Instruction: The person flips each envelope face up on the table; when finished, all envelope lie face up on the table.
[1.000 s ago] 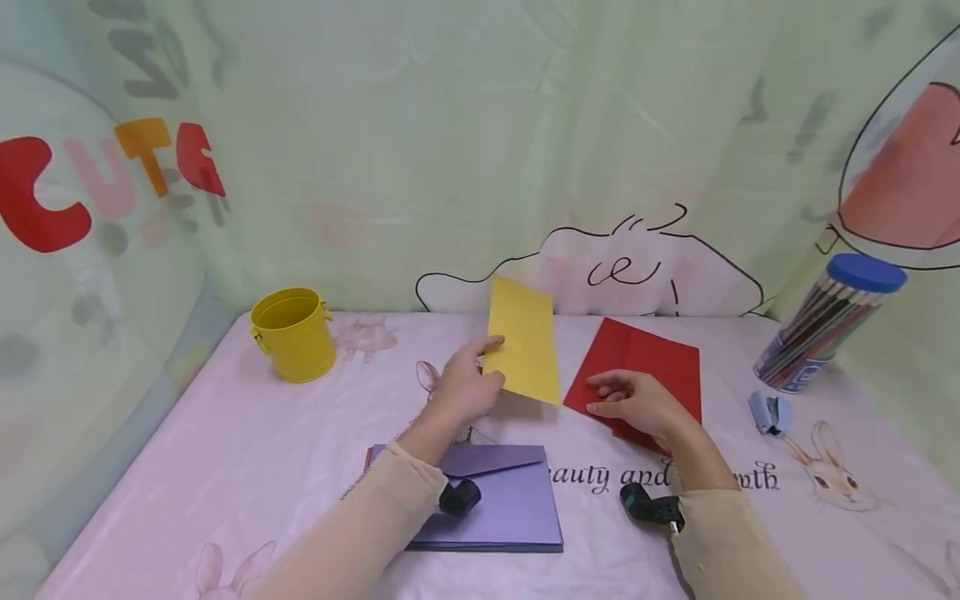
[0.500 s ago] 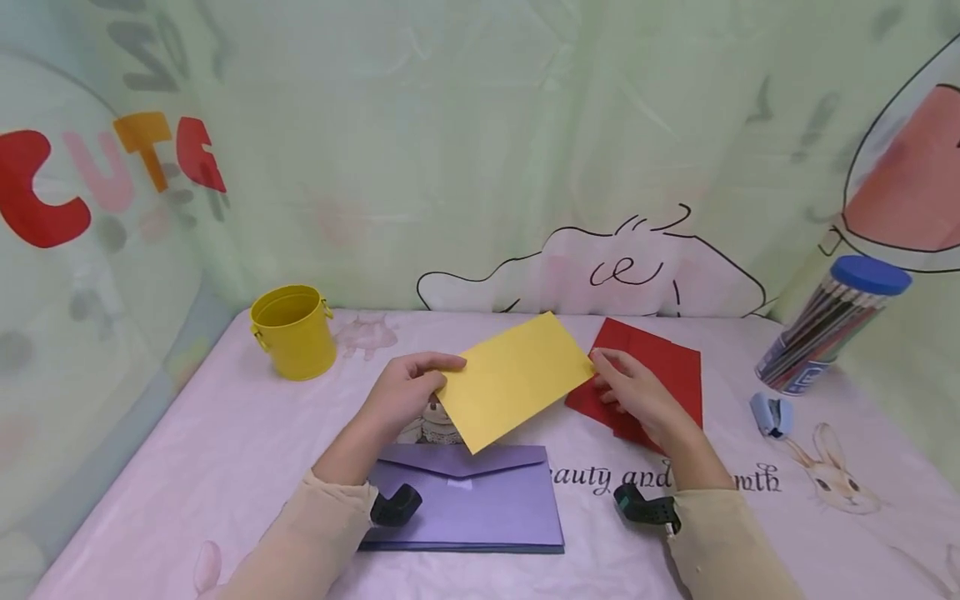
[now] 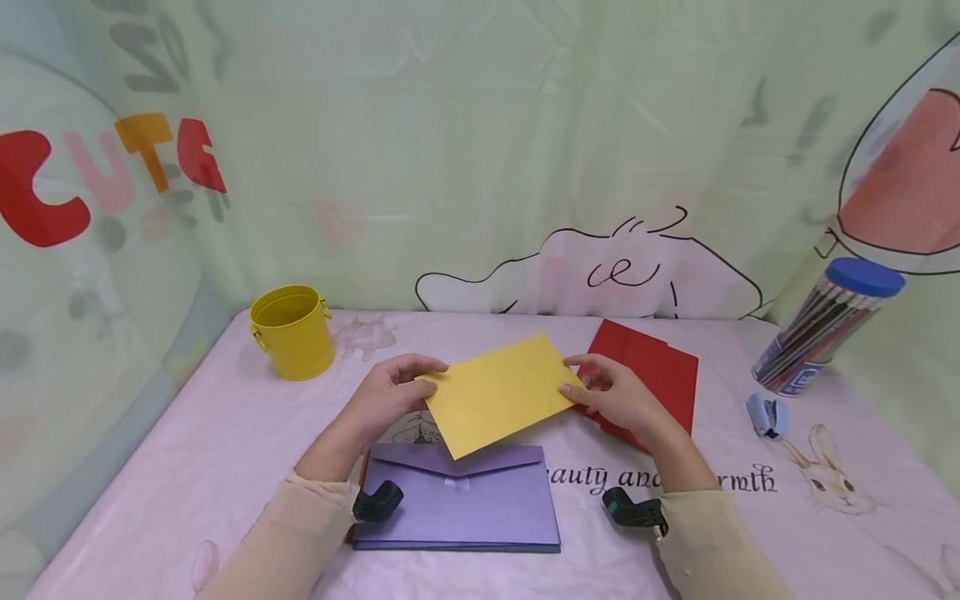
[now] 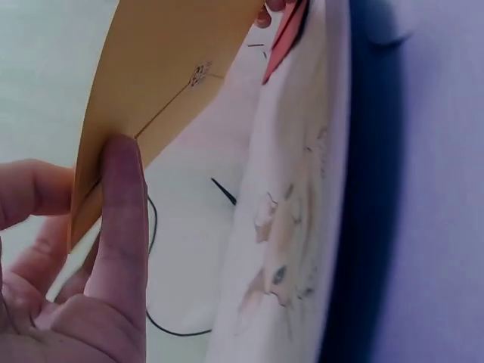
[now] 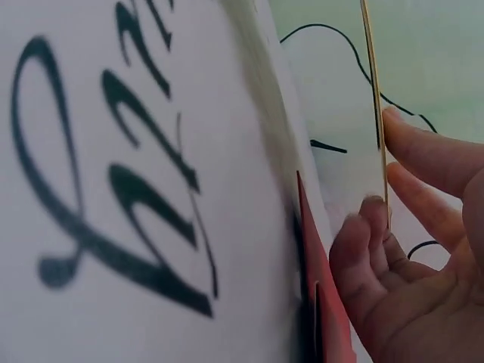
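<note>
A yellow envelope [image 3: 498,396] is held up over the middle of the table, tilted, its left end lower than its right. My left hand [image 3: 386,393] pinches its left end between thumb and fingers; in the left wrist view the thumb presses on the face with the flap line and a small printed mark. At the other end, my right hand [image 3: 618,396] pinches the right edge, and the right wrist view shows the envelope [image 5: 376,98] edge-on between the fingers. Below lies a stack topped by a purple envelope [image 3: 465,512]. Red envelopes [image 3: 663,379] lie partly behind my right hand.
A yellow bucket [image 3: 303,346] stands at the back left. At the right are a clear tub of pencils [image 3: 821,329] with a blue lid and a small light-blue stapler [image 3: 768,415]. A printed curtain [image 3: 360,167] hangs along the table's back edge.
The yellow envelope went from upright in the left hand to lying aslant, lower and further left. My right hand moved left off the red envelopes and took its right end.
</note>
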Demonstrator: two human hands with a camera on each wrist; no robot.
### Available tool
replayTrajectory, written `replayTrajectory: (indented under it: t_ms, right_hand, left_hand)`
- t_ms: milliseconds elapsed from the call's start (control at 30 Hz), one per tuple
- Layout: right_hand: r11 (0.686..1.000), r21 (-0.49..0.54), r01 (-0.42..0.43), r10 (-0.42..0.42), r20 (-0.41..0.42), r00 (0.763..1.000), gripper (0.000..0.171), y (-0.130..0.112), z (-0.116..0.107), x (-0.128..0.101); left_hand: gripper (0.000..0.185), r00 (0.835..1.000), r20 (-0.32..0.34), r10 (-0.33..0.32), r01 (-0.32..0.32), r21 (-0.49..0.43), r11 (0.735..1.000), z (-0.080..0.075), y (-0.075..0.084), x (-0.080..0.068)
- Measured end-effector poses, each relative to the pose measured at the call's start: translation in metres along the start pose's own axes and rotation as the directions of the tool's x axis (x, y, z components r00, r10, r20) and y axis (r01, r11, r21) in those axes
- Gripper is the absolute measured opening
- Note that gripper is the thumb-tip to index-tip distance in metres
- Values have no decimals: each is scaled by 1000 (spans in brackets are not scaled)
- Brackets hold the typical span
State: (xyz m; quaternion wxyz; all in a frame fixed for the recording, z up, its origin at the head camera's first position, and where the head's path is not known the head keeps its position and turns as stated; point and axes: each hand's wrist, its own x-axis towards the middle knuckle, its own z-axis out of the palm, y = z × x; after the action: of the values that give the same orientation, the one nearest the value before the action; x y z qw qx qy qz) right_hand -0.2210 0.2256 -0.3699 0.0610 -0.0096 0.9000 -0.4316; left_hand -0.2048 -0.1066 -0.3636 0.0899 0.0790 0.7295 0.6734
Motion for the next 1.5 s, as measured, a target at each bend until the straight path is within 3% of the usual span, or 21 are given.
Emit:
replayTrajectory:
  t_ms: [100,200,300,400,500,733,933,1133,1200,1367,1500]
  right_hand:
    - [999,16,-32,32,26,999,58,3,2,0]
    - [998,19,-52,51,40,998,57,5,5,1]
    - [999,17,-52,51,26,998,55,6,6,2]
    - [998,27,-57,57,6,998,55,6,6,2]
    - [996,51,-76,76,-2,997,55,5,5,2]
    - [985,147,-94,93,13,996,54,2,4,2]
    - [978,207,-28,27,8,1000,60,2,3,2]
    - [989,136,57,-55,-17,998,63,2,7,5]
    - [990,125,70,-67,-32,997,67,1,10,5]
    - [980,183,83,-69,-80,994,80,-1,13,6]
    - [974,201,105,-87,-93,992,83,-2,14,5]
  left_hand:
    - [25,999,-22,-37,36,-39,999,-2,-7,3]
    - [27,998,0,-63,63,-66,996,-6,-13,5]
    - [37,994,89,-63,68,-57,996,-12,-17,5]
    - [50,979,202,-32,35,-12,999,-17,-18,3]
    - [54,967,256,-5,-10,55,998,-18,-18,1]
    - [41,990,138,-42,15,191,981,-18,-19,4]
    - [33,999,29,-41,31,270,962,-17,-17,6]
    - [37,995,-90,-31,53,258,965,-15,-16,8]
    - [42,995,-99,-13,35,224,974,-15,-16,8]
    - [79,996,-54,77,-68,159,985,-17,-16,8]
    - [72,990,-44,137,-127,182,975,-18,-14,6]
